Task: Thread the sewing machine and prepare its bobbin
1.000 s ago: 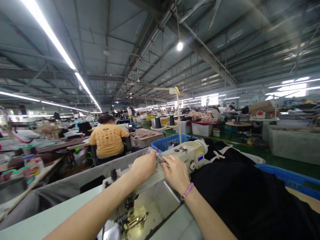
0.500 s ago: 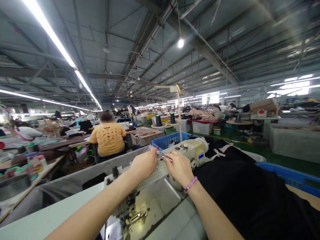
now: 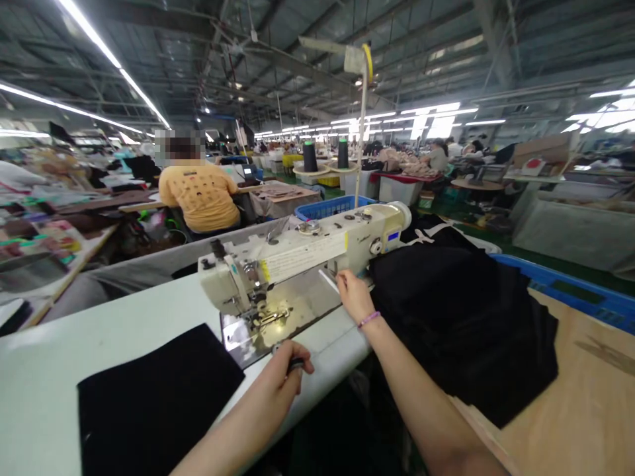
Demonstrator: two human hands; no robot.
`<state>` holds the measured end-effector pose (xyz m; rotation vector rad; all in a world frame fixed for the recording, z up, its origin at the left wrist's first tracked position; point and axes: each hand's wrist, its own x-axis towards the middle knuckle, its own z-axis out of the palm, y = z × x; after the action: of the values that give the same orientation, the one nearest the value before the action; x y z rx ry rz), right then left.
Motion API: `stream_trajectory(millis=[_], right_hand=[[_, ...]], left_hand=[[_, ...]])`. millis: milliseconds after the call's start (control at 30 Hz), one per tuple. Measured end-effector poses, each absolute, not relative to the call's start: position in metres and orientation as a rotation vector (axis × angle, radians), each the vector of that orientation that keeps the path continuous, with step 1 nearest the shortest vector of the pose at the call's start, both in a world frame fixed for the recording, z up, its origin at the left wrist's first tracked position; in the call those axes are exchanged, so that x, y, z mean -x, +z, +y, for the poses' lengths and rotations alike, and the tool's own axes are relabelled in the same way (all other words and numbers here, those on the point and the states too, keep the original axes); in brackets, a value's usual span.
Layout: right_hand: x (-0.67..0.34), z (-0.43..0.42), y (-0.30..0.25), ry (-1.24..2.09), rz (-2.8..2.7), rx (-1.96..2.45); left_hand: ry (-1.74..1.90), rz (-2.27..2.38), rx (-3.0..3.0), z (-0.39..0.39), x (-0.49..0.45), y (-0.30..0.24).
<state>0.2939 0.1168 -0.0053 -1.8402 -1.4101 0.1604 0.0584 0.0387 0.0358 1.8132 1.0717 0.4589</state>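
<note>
My left hand (image 3: 284,371) is at the front edge of the white table (image 3: 59,344), fingers curled round a small dark thing I cannot make out. My right hand (image 3: 351,295), a pink bracelet on its wrist, lies with fingers stretched forward on the metal bed of the cream sewing machine (image 3: 302,254), right beside a heap of black fabric (image 3: 461,317). A flat black fabric piece (image 3: 153,396) lies on the table left of my left hand. The machine's needle area (image 3: 262,311) is between the two hands.
A blue basket (image 3: 330,206) and two dark thread cones (image 3: 310,156) stand behind the machine. A person in a yellow shirt (image 3: 201,195) sits at the bench ahead. A wooden board (image 3: 585,390) lies right. More benches, bins and people fill the hall.
Both hands left the top of the machine. My left hand dropped to the table's front edge; my right hand lowered to the machine bed. The view tilted down, and the black piece at left came into sight.
</note>
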Motion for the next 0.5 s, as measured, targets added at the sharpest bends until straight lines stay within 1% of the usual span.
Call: stream_trajectory(millis=[167, 367, 433, 500], right_hand=[[-0.302, 0.128, -0.004, 0.109, -1.361, 1.905], [-0.278, 0.074, 0.005, 0.021, -1.410, 1.714], [-0.254, 0.047, 0.007, 0.168, -1.568, 1.544], [-0.229, 0.025, 0.007, 0.443, -1.744, 1.296]], left_hand=[[0.723, 1.134, -1.567, 0.031, -0.048, 0.021], [0.905, 1.197, -1.462, 0.023, -0.030, -0.001], [0.952, 1.248, -1.520, 0.020, -0.029, -0.005], [0.968, 1.268, -1.637, 0.018, -0.030, -0.008]])
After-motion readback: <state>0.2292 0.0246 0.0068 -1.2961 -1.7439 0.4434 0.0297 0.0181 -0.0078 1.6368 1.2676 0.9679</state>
